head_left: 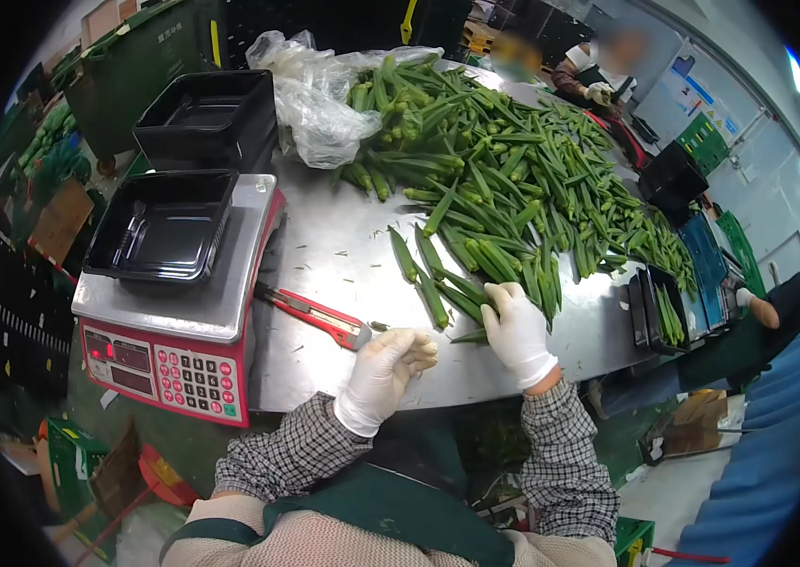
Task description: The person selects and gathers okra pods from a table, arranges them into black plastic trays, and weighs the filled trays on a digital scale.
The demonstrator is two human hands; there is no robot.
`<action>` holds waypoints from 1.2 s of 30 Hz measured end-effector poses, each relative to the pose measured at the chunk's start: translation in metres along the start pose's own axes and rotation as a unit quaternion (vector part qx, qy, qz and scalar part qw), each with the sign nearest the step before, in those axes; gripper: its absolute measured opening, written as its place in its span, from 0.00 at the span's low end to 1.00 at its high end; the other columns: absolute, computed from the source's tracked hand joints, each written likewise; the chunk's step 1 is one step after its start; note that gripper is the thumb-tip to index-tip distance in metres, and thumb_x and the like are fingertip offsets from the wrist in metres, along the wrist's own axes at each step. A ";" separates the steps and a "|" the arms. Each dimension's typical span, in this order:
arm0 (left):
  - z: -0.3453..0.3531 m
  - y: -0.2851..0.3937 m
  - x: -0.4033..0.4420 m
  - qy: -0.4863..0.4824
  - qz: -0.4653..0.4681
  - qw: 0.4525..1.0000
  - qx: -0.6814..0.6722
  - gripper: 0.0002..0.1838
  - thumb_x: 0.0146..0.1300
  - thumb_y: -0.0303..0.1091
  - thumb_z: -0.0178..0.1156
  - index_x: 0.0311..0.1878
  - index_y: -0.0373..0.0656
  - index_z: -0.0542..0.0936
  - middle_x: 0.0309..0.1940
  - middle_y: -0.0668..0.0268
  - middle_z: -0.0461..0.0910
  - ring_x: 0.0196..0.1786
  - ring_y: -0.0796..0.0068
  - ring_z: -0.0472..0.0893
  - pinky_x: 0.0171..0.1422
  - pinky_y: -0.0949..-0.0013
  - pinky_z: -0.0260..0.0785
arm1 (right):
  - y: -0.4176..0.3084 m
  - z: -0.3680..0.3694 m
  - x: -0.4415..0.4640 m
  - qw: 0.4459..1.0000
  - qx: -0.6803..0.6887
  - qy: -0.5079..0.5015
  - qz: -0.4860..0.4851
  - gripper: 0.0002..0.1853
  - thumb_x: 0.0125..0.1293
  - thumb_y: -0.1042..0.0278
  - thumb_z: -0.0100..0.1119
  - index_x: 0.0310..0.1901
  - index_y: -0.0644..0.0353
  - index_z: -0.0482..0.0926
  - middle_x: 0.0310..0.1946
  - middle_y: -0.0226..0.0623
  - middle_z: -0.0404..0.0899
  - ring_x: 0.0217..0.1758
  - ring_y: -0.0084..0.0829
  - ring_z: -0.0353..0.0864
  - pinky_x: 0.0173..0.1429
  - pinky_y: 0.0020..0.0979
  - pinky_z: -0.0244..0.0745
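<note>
Okra lies loose on the metal bench to the right of the scale, in a broad heap that reaches past the scale's far side. Nearest, right of the scale's front corner, the left hand is loosely curled; nothing shows in it, but its palm is hidden, so I cannot tell whether it grips anything. Farther right of the scale, the right hand bends its fingers down at the heap's near edge; whether it grasps any okra, I cannot tell. A red cutter lies just right of the scale. On the scale, a black tray shows its glossy bottom. Well right of the scale, another tray holds several okra. The work looks far from finished: most okra is loose. Beyond the scale are stacked trays and, to their right, clear plastic.
</note>
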State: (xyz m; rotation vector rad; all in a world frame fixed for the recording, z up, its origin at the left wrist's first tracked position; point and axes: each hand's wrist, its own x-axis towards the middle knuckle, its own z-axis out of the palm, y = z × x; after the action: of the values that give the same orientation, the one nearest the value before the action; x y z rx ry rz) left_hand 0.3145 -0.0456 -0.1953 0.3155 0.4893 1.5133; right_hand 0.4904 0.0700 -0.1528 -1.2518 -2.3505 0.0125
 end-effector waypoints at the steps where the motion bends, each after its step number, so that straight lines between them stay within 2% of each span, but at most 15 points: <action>1: -0.001 -0.003 0.001 0.001 -0.002 1.000 0.005 0.11 0.66 0.36 0.54 0.39 0.37 0.79 0.36 0.60 0.81 0.42 0.66 0.80 0.52 0.61 0.72 | -0.001 0.004 0.006 1.000 -0.026 -0.011 0.005 0.14 0.57 0.66 0.59 0.45 0.57 0.78 0.39 0.42 0.76 0.36 0.44 0.80 0.40 0.39 0.76; 5: -0.002 -0.006 0.002 -0.001 -0.019 1.000 0.021 0.13 0.67 0.38 0.53 0.41 0.36 0.78 0.37 0.60 0.80 0.42 0.67 0.80 0.52 0.63 0.72 | 0.001 0.005 0.025 0.990 -0.047 -0.134 0.018 0.15 0.56 0.63 0.59 0.45 0.57 0.77 0.39 0.42 0.76 0.36 0.44 0.80 0.40 0.39 0.76; 8: -0.004 -0.004 0.002 -0.033 -0.051 0.998 0.008 0.18 0.70 0.42 0.49 0.45 0.33 0.76 0.38 0.58 0.80 0.41 0.68 0.80 0.50 0.67 0.72 | -0.004 -0.007 0.029 0.999 0.048 -0.021 -0.002 0.12 0.56 0.69 0.57 0.43 0.57 0.77 0.39 0.40 0.76 0.39 0.43 0.79 0.41 0.37 0.75; 12: -0.006 0.004 0.004 -0.078 -0.164 0.978 -0.101 0.23 0.70 0.46 0.46 0.52 0.33 0.71 0.40 0.57 0.79 0.40 0.69 0.80 0.46 0.68 0.73 | -0.037 -0.029 0.019 0.969 0.221 -0.065 -0.092 0.16 0.54 0.79 0.56 0.46 0.58 0.76 0.43 0.43 0.75 0.41 0.45 0.79 0.45 0.36 0.76; 14: -0.001 0.008 0.003 -0.077 -0.202 0.968 -0.130 0.24 0.71 0.46 0.46 0.56 0.33 0.69 0.41 0.57 0.79 0.39 0.69 0.79 0.43 0.69 0.73 | -0.056 -0.029 0.009 0.956 0.218 -0.116 -0.158 0.19 0.53 0.82 0.54 0.49 0.58 0.76 0.46 0.46 0.74 0.45 0.46 0.78 0.48 0.37 0.75; 15: 0.000 0.009 0.002 -0.069 -0.201 0.969 -0.123 0.23 0.71 0.45 0.46 0.58 0.34 0.68 0.42 0.57 0.79 0.38 0.69 0.79 0.42 0.68 0.73 | -0.062 -0.029 0.004 0.956 0.224 -0.137 -0.132 0.20 0.53 0.82 0.54 0.50 0.59 0.75 0.48 0.47 0.74 0.47 0.46 0.77 0.49 0.36 0.75; 18: -0.007 0.006 0.003 -0.043 -0.145 0.987 -0.061 0.20 0.70 0.41 0.48 0.57 0.36 0.69 0.40 0.61 0.79 0.37 0.71 0.79 0.38 0.72 0.72 | -0.040 -0.020 0.015 0.979 0.173 -0.027 -0.105 0.20 0.54 0.81 0.53 0.51 0.60 0.74 0.47 0.47 0.73 0.46 0.45 0.78 0.48 0.36 0.75; 19: -0.010 0.004 0.004 -0.042 -0.136 0.988 -0.066 0.19 0.69 0.40 0.49 0.57 0.37 0.70 0.39 0.61 0.79 0.37 0.71 0.79 0.39 0.72 0.72 | -0.030 -0.015 0.016 0.988 0.140 -0.055 -0.023 0.18 0.56 0.78 0.54 0.50 0.60 0.75 0.46 0.45 0.74 0.44 0.45 0.78 0.46 0.37 0.75; 23: -0.005 0.004 0.003 -0.025 -0.133 0.989 -0.062 0.15 0.68 0.39 0.51 0.51 0.39 0.73 0.36 0.63 0.78 0.36 0.72 0.79 0.38 0.72 0.73 | -0.008 0.014 0.023 0.987 -0.044 -0.156 -0.002 0.16 0.54 0.71 0.58 0.47 0.58 0.76 0.40 0.42 0.77 0.38 0.45 0.78 0.41 0.38 0.74; 26: -0.007 0.003 0.004 -0.021 -0.128 0.990 -0.055 0.13 0.68 0.39 0.52 0.46 0.39 0.75 0.36 0.62 0.79 0.35 0.72 0.79 0.38 0.72 0.73 | 0.002 0.016 0.026 0.997 0.076 -0.025 -0.016 0.16 0.54 0.73 0.59 0.47 0.58 0.76 0.37 0.40 0.77 0.34 0.39 0.79 0.39 0.34 0.75; 27: -0.008 0.002 0.004 -0.026 -0.127 0.990 -0.063 0.13 0.68 0.39 0.52 0.45 0.39 0.75 0.36 0.62 0.79 0.36 0.71 0.79 0.38 0.72 0.73 | -0.004 0.005 0.029 0.984 0.153 -0.028 0.091 0.14 0.57 0.73 0.58 0.46 0.61 0.75 0.36 0.38 0.78 0.31 0.30 0.78 0.38 0.29 0.75; 28: -0.010 0.001 0.004 -0.032 -0.127 0.989 -0.070 0.13 0.68 0.39 0.52 0.45 0.39 0.75 0.37 0.61 0.79 0.36 0.71 0.80 0.38 0.71 0.74 | 0.001 0.003 0.030 0.925 0.335 -0.043 0.175 0.12 0.60 0.74 0.56 0.46 0.65 0.73 0.37 0.36 0.78 0.31 0.23 0.76 0.38 0.24 0.74; 30: -0.011 0.001 0.003 -0.033 -0.130 0.988 -0.073 0.14 0.68 0.40 0.51 0.44 0.38 0.75 0.38 0.60 0.80 0.37 0.70 0.80 0.39 0.71 0.74 | -0.006 -0.016 0.033 0.830 0.504 -0.056 0.233 0.12 0.62 0.76 0.53 0.47 0.66 0.72 0.39 0.37 0.78 0.34 0.25 0.77 0.41 0.25 0.74; 33: -0.007 0.004 0.004 -0.021 -0.133 0.989 -0.063 0.15 0.69 0.40 0.51 0.47 0.36 0.74 0.39 0.58 0.80 0.39 0.68 0.81 0.41 0.69 0.75 | -0.015 -0.019 0.023 0.752 0.618 -0.052 0.222 0.12 0.62 0.79 0.52 0.47 0.66 0.72 0.40 0.37 0.78 0.38 0.25 0.78 0.46 0.24 0.74; 36: 0.002 0.014 0.000 -0.015 -0.144 0.987 -0.073 0.17 0.69 0.38 0.50 0.52 0.35 0.72 0.41 0.56 0.79 0.43 0.66 0.80 0.46 0.67 0.75 | -0.032 -0.017 0.014 0.771 0.614 -0.030 0.169 0.11 0.61 0.81 0.52 0.47 0.66 0.72 0.40 0.38 0.78 0.41 0.26 0.78 0.49 0.26 0.74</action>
State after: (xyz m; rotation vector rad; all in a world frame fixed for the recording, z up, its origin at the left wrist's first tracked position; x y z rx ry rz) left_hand 0.3034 -0.0451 -0.1871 0.1459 0.3791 1.2531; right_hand 0.4657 0.0593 -0.1252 -0.8743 -1.4627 1.4523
